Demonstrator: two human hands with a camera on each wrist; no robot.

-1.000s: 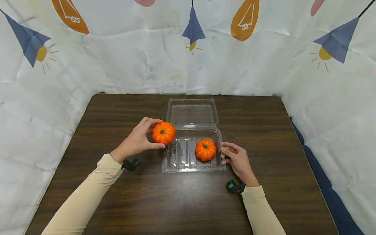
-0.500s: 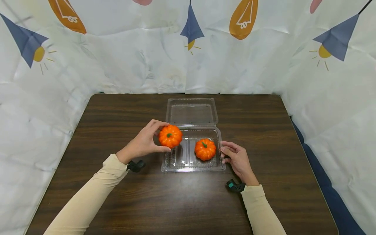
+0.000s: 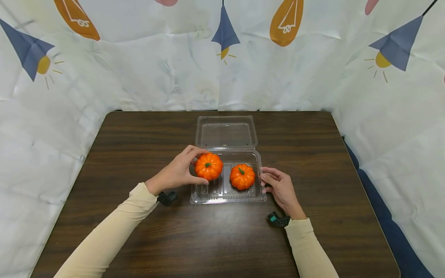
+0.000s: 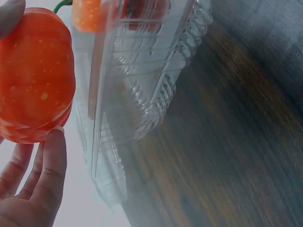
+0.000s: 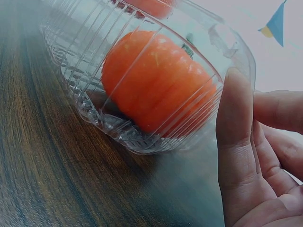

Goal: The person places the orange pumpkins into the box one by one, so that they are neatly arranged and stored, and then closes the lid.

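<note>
My left hand (image 3: 179, 170) grips a small orange pumpkin (image 3: 209, 166) with a green stem, thumb on the near side and fingers on the far side. In the left wrist view this pumpkin (image 4: 35, 75) shows above the rim of a clear plastic clamshell box (image 4: 147, 90). A second pumpkin (image 3: 242, 177) sits in the right part of the box base (image 3: 226, 199), seen through the wall in the right wrist view. My right hand (image 3: 281, 189) pinches the right rim of the box between thumb and fingers.
The box's clear lid (image 3: 226, 132) lies folded back, away from me. Everything rests on a dark wood-grain table (image 3: 222, 243). A white printed curtain (image 3: 156, 73) encloses the back and sides, and dark blue cloth (image 3: 382, 216) hangs past the right edge.
My left hand has carried its pumpkin rightward and slightly nearer me, from the box's left edge to over its left part. The right hand and the other pumpkin stay put.
</note>
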